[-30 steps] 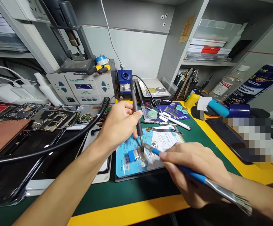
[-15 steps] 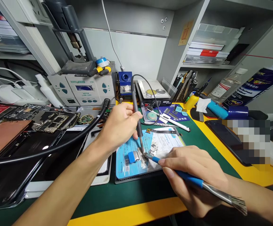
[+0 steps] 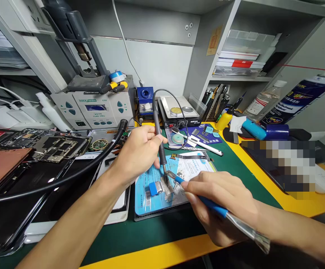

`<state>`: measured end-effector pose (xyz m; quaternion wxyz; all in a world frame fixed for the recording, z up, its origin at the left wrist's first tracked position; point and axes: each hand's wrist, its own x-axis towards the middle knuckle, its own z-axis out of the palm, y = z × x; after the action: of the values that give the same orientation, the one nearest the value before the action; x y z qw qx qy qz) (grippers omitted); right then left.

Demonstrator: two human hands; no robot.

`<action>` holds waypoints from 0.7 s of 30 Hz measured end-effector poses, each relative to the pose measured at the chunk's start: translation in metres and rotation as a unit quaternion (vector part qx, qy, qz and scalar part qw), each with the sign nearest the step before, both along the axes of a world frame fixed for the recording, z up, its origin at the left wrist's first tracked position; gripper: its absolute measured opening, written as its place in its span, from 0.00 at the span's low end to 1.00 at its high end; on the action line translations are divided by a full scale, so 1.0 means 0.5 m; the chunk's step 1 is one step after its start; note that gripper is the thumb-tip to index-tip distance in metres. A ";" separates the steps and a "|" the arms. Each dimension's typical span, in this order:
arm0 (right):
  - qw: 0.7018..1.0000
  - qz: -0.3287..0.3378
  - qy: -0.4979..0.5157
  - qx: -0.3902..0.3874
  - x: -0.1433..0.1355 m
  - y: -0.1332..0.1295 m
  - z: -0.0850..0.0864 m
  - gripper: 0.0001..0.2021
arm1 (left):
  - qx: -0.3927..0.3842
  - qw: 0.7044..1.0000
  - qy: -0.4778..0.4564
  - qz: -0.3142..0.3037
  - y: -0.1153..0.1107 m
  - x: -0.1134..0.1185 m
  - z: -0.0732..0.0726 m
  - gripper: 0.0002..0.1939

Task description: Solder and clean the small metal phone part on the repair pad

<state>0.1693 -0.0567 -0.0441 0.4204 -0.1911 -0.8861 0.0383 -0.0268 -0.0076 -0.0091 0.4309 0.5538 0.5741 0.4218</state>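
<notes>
Head view: my left grip [image 3: 140, 149] stays closed round the soldering iron [image 3: 162, 152], right grip [image 3: 225, 194] pinching the brush [image 3: 211, 204]; its far tip's just lifted higher beside the iron. Metal piece [image 3: 168, 191] lies on the blue packet [image 3: 159, 205].

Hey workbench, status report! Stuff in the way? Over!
Left grip holding soldering iron. Right grip holding blue brush, tip near iron's. Silvery piece under iron's tip, on blue-and-white pack. Ribbon cable behind, out of the way.

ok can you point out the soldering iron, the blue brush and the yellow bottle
soldering iron [image 3: 161, 152], head view, on its dark grip
blue brush [image 3: 213, 206], head view, on its blue handle
yellow bottle [image 3: 224, 120], head view, on its body
</notes>
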 end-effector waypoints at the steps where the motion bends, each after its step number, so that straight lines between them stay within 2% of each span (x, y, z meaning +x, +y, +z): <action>1: 1.000 0.014 -0.012 -0.002 0.001 0.000 0.001 0.13 | -0.003 1.000 -0.001 -0.002 0.000 0.000 0.000 0.03; 6: 0.999 0.032 0.004 -0.009 0.002 0.005 0.003 0.12 | -0.005 1.000 0.003 -0.013 -0.003 0.000 0.004 0.04; 12: 0.998 0.044 -0.029 0.021 0.005 0.011 -0.003 0.13 | -0.012 1.000 -0.003 -0.012 -0.006 -0.001 0.003 0.05; 18: 1.000 0.022 -0.012 0.014 -0.001 0.005 -0.004 0.13 | -0.014 1.000 -0.012 -0.005 -0.003 -0.003 -0.001 0.05; 21: 1.000 0.001 0.020 -0.008 -0.002 0.006 0.004 0.09 | -0.017 1.000 -0.009 0.001 -0.003 -0.002 0.002 0.03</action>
<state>0.1685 -0.0535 -0.0419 0.4368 -0.1932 -0.8772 0.0500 -0.0278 -0.0089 -0.0079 0.4452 0.5418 0.5779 0.4174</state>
